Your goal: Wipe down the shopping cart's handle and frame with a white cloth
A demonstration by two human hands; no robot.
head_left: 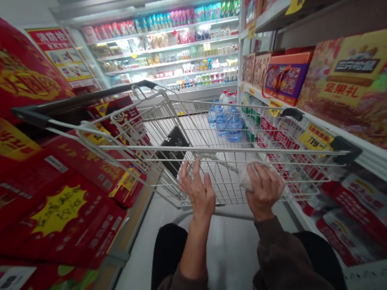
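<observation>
A metal wire shopping cart (213, 152) stands sideways across the view, its dark handle (74, 99) at the left. My right hand (265, 188) presses a crumpled pale cloth (248, 177) against the wires of the cart's near side. To its left, my left hand (198, 188) is raised at the same side with fingers apart and nothing in it. Whether its fingertips touch the wires I cannot tell. A black panel with white markings (172, 150) sits at the handle end of the cart.
Red gift boxes (70, 215) are stacked close on the left. At the right, a shelf (376, 162) carries boxes and wrapped packs. Blue-tinted water bottles (231, 123) stand on the floor beyond the cart, before a lit refrigerated display (168, 47). My knees (170, 247) are below.
</observation>
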